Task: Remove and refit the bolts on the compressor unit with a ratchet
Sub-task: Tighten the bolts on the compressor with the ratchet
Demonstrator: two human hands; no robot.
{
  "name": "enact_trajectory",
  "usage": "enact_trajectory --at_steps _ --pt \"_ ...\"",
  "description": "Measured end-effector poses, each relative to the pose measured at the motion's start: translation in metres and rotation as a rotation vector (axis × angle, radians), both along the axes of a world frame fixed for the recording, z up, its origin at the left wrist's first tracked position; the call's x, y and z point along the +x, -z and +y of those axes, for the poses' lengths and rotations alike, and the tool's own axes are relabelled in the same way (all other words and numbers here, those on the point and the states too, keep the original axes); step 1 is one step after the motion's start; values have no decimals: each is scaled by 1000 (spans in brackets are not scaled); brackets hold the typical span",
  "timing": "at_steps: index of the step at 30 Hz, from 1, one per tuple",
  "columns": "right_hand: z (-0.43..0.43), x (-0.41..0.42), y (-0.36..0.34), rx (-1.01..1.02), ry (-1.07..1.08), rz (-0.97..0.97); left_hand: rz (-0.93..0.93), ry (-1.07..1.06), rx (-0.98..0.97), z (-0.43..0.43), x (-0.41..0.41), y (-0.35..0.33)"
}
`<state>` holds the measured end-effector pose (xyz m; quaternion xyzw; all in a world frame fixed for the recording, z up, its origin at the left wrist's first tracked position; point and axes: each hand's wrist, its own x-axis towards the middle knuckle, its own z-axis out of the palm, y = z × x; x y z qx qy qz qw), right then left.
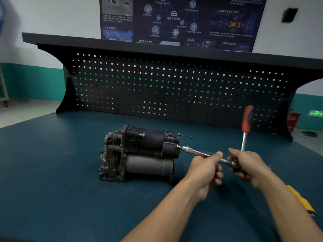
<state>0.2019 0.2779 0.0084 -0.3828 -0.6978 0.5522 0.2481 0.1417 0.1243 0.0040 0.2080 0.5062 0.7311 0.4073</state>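
Compressor unit [139, 152]: dark, worn assembly lying on its side on the teal bench top [70, 172]. It has a finned cast-metal housing at its left end, a black motor cylinder above and a grey cylinder below, both pointing right. Ratchet [246, 119]: red grip with a black stripe and a bright steel shank, standing nearly upright and slightly blurred. Its head is enclosed in the right hand [246, 165]. Extension bar [195, 151]: bright steel, running from the ratchet head up and left to the right end face of the compressor, where its tip sits; the left hand [205, 169] grips its midsection. Bolts [180, 135]: a few small loose ones lying on the bench just behind the unit's right end.
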Motion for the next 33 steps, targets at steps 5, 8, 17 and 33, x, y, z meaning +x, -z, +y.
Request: enact_trajectory --at_steps 5,8,17,33 --pt "16 14 2 -2 -21 -297 81 144 -256 -7 0 7" --pt "22 17 9 34 -61 -433 404 358 -372 -31 6 9" --pt "13 6 16 265 -211 -694 1819 -244 -249 -156 -77 -83" --pt "-34 -19 10 815 -63 -114 1773 -415 -323 -173 -141 -47"
